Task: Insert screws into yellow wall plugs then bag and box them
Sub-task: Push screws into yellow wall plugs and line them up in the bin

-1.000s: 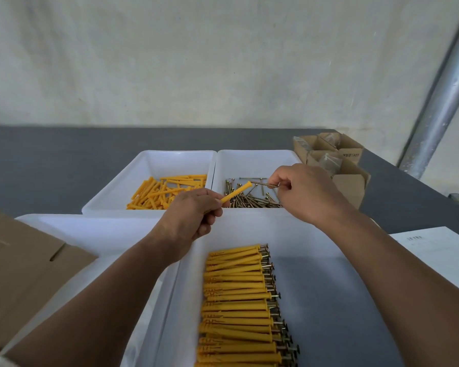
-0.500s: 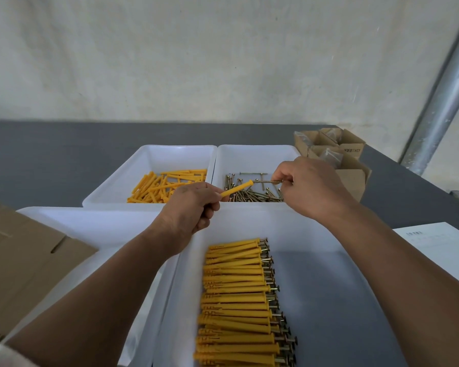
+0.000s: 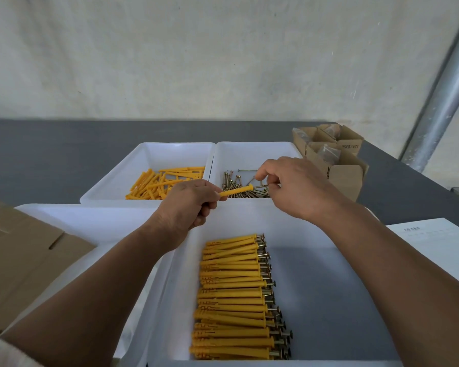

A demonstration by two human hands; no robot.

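Observation:
My left hand (image 3: 188,205) grips a yellow wall plug (image 3: 236,191) that points right. My right hand (image 3: 292,186) pinches a screw (image 3: 260,186) whose tip is at the plug's open end. Both hands hover over the near edge of the far white bin of loose screws (image 3: 239,185). Beside it on the left, another white bin holds loose yellow plugs (image 3: 157,184). The near white bin (image 3: 329,287) carries a neat row of assembled plugs with screws (image 3: 236,298).
Open cardboard boxes (image 3: 339,160) with bagged parts stand at the right rear. A flat brown carton (image 3: 19,260) lies over a white bin at left. A paper sheet (image 3: 435,242) lies at right. A metal pole (image 3: 443,94) rises at the table's far right.
The plug has tipped from slanting upward to nearly level, and the screw has moved in line with its open end. Both hands stayed over the screw bin.

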